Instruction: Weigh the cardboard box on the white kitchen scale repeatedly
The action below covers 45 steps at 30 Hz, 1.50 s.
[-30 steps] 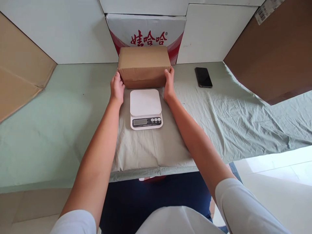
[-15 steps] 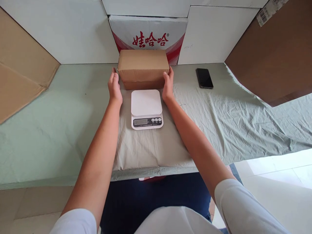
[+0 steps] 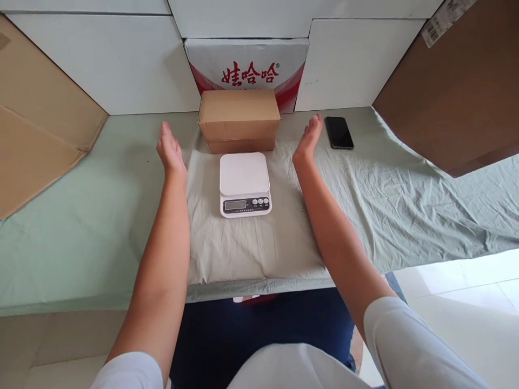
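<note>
A closed brown cardboard box [image 3: 239,121] stands on the cloth, right behind a white kitchen scale [image 3: 244,175]. The scale's platform is bare and its small display looks blank. To the left of the box, and apart from it, my left hand [image 3: 170,148] is open with the fingers stretched forward. On the other side my right hand [image 3: 308,139] is also open, fingers extended, between the box and a black phone [image 3: 339,133] lying on the cloth. Neither hand touches anything I can see.
A greenish-grey cloth [image 3: 243,248] covers the table. Behind the box stands a white and red carton [image 3: 247,56] with red lettering, against white panels [image 3: 109,65]. Large cardboard sheets or boxes flank the table at left [image 3: 44,124] and right [image 3: 450,97].
Both hands have moved outward, away from the sides of the cardboard box; the right hand has let go of its corner. The box and scale stay in place. The view has shifted slightly.
</note>
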Each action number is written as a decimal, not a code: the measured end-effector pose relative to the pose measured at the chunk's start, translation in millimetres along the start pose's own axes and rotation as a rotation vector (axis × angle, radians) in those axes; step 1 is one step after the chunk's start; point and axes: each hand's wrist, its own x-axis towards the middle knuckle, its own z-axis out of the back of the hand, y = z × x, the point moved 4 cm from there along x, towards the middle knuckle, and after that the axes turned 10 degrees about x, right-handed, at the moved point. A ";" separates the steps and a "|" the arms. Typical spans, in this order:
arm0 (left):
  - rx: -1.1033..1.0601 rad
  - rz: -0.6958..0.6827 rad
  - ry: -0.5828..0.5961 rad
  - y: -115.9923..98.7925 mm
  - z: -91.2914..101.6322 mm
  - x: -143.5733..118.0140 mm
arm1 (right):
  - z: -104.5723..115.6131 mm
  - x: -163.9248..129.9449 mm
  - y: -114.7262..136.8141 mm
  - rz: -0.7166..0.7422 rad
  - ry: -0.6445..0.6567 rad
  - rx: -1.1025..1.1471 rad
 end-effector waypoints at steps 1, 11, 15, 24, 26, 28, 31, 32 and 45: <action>0.009 -0.002 0.000 1.7 -3.2 -0.7 | -1.4 0.8 -3.6 -0.011 -0.053 -0.005; 0.013 -0.003 0.054 -3.5 -21.6 -15.5 | -60.1 -32.0 -1.3 -0.180 -0.108 0.130; 0.014 0.015 0.049 0.1 -29.3 -16.8 | -66.1 -40.0 2.4 -0.198 -0.069 0.175; 0.009 -0.080 0.146 21.7 -43.3 -9.7 | -67.8 -46.5 1.7 -0.264 -0.005 0.152; 0.075 -0.108 0.188 31.9 -41.7 2.6 | -70.7 -47.9 2.4 -0.275 0.002 0.141; 0.115 -0.116 0.222 41.4 -40.8 14.1 | -74.2 -49.3 3.9 -0.283 0.014 0.123; 0.080 -0.093 0.232 48.6 -41.8 21.0 | -77.8 -51.5 6.8 -0.309 0.025 0.075; 0.059 -0.084 0.227 48.6 -42.8 19.7 | -78.2 -52.1 8.1 -0.315 0.027 0.052; 0.001 -0.067 0.209 30.3 -51.1 -4.4 | -78.4 -53.6 16.6 -0.307 0.077 -0.017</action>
